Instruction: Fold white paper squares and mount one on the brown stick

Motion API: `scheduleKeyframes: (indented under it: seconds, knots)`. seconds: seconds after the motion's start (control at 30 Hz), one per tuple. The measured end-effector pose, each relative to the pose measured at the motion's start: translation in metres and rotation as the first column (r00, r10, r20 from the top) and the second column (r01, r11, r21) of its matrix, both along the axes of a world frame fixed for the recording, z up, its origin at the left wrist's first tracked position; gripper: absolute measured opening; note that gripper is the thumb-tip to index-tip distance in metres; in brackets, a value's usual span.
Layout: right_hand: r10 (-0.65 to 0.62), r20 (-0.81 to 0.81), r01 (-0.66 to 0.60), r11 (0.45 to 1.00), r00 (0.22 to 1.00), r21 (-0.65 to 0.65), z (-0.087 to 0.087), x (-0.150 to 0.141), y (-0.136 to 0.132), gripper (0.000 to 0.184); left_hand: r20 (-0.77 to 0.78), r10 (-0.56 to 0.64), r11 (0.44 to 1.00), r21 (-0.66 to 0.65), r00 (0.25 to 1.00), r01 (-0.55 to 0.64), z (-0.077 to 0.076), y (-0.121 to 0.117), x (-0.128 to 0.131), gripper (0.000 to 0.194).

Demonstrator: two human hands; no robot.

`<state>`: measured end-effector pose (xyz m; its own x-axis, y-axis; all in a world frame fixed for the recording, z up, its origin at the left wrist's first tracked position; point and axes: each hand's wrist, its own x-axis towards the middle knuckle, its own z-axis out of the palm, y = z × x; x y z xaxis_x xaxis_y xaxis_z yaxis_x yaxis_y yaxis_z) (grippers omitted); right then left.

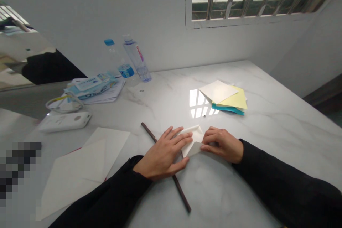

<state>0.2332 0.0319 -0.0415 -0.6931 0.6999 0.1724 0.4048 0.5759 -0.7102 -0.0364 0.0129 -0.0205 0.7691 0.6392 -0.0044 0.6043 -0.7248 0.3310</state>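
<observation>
A small folded piece of white paper [194, 141] lies on the marble table [269, 156] between my hands. Its grey-toned underside shows at the lower corner. My left hand [162, 153] presses down on its left side, with the fingers spread over the paper. My right hand [221, 145] pinches its right edge between thumb and fingers. A dark brown stick [181, 192] lies diagonally under my left hand, with both ends showing.
Large folded white sheets [80, 171] lie to the left, beside a white power bank [64, 121]. Farther back stand two plastic bottles [133, 58] and a packet of wipes [93, 87]. A stack of white, yellow and teal paper [221, 98] lies ahead on the right.
</observation>
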Motion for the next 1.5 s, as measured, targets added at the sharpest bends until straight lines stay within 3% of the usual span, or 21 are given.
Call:
scheduleKeyframes:
  seconds: [0.13,0.33,0.43,0.67,0.9,1.2,1.37,1.5]
  knots:
    - [-0.092,0.0,0.092,0.995,0.996,-0.039,-0.002,-0.007,-0.005,0.01,-0.006,0.004,1.0,-0.002,1.0,-0.004,-0.001,0.001,0.0,0.047]
    - [-0.206,0.02,0.207,0.976,0.978,-0.065,-0.001,-0.013,-0.012,0.029,0.017,0.024,1.0,0.011,1.0,-0.024,-0.002,0.0,0.003,0.044]
    - [-0.212,0.02,0.212,0.975,0.977,-0.062,0.0,-0.013,-0.013,0.036,0.033,0.032,0.999,0.009,0.999,-0.033,-0.002,-0.001,0.003,0.046]
    - [-0.221,0.014,0.222,0.974,0.975,-0.057,0.0,-0.014,-0.014,0.025,0.047,0.038,0.999,0.004,0.998,-0.038,-0.004,-0.001,0.002,0.048]
    - [-0.187,0.026,0.185,0.981,0.982,0.056,-0.003,-0.016,-0.016,0.016,0.058,0.046,0.999,0.001,0.997,-0.046,-0.004,-0.001,0.003,0.047]
    - [-0.215,0.051,0.204,0.964,0.975,0.17,-0.007,-0.02,-0.021,0.019,0.06,0.059,0.998,-0.009,0.996,-0.058,-0.005,0.0,0.003,0.046]
    - [-0.242,-0.016,0.243,0.969,0.97,0.053,-0.006,-0.017,-0.02,0.03,0.094,0.067,0.998,-0.015,0.993,-0.066,-0.004,-0.001,0.003,0.045]
    - [-0.123,-0.029,0.123,0.992,0.992,-0.028,-0.004,-0.006,-0.012,0.036,0.1,0.067,0.998,-0.021,0.993,-0.065,-0.004,-0.001,0.003,0.045]
